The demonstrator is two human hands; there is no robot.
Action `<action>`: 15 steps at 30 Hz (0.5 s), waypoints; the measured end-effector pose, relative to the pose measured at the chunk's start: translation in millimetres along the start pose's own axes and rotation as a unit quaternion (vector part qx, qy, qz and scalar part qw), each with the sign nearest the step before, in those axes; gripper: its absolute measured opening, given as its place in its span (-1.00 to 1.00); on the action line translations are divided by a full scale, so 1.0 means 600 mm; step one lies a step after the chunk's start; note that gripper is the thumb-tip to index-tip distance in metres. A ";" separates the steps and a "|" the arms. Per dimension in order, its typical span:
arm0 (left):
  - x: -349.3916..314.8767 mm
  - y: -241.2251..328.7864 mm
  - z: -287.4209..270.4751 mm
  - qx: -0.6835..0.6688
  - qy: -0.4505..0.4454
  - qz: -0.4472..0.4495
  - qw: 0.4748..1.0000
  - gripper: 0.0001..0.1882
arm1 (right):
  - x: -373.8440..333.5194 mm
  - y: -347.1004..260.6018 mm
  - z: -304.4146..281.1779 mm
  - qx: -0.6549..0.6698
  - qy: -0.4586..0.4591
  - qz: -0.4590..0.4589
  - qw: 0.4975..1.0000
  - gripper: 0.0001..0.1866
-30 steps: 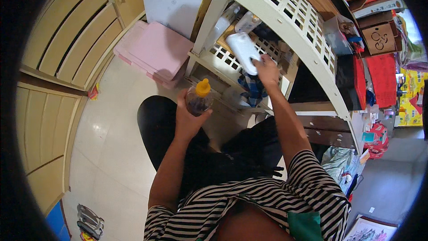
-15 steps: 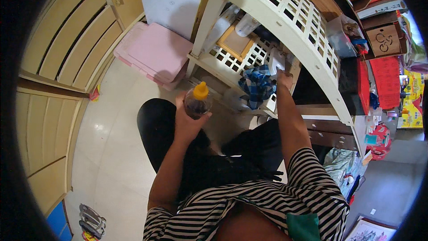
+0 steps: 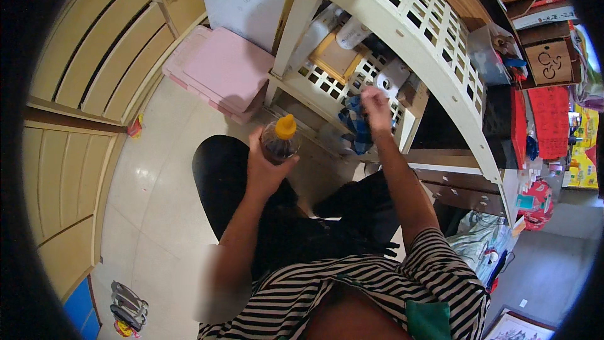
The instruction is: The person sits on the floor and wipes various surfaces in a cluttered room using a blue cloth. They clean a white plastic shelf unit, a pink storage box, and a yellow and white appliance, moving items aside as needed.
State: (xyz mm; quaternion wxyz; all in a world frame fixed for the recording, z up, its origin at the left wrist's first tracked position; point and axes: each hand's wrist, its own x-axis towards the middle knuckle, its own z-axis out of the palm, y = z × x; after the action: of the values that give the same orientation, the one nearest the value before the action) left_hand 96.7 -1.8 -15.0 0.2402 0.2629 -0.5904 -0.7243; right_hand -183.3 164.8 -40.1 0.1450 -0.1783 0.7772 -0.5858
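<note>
From where I stand, the left hand (image 3: 269, 167) is wrapped around a clear bottle (image 3: 280, 146) with a yellow spouted cap (image 3: 286, 127), held upright in front of the knees. It looks light, with thin, smooth plastic walls that would probably give under a squeeze and slip if wet. The round body seems the best place to grip, as the narrow cap gives little purchase. I can't tell whether the darkness inside is liquid or the trousers (image 3: 239, 160) showing through.

The right hand (image 3: 376, 107) is blurred over a crumpled blue checked cloth (image 3: 357, 129), which looks soft and easy to pinch anywhere; whether the fingers hold it, I can't tell. Just beyond sits a glossy white container (image 3: 392, 75), rigid-looking and rounded, on the cream latticed shelf (image 3: 294, 83), near a flat wooden-framed panel (image 3: 340, 56).
</note>
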 end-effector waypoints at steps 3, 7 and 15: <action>-0.001 -0.008 0.004 0.044 -0.012 0.006 0.999 -0.12 | -0.112 -0.125 0.067 -0.203 -0.219 -0.216 0.929 -0.45; -0.009 0.004 0.004 0.195 -0.022 -0.026 0.980 -0.12 | -0.191 -0.209 0.126 -0.181 -0.344 -0.078 0.918 -0.12; -0.013 -0.012 -0.008 0.204 -0.083 0.017 0.975 -0.14 | -0.180 -0.205 0.131 -0.169 -0.359 -0.030 0.917 -0.11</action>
State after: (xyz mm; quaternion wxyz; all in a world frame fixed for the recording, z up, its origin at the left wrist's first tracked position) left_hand 105.6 1.2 -22.0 0.1442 0.2353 -0.7481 -0.6034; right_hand -39.2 115.1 58.7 0.3649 -0.4217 0.7545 -0.3461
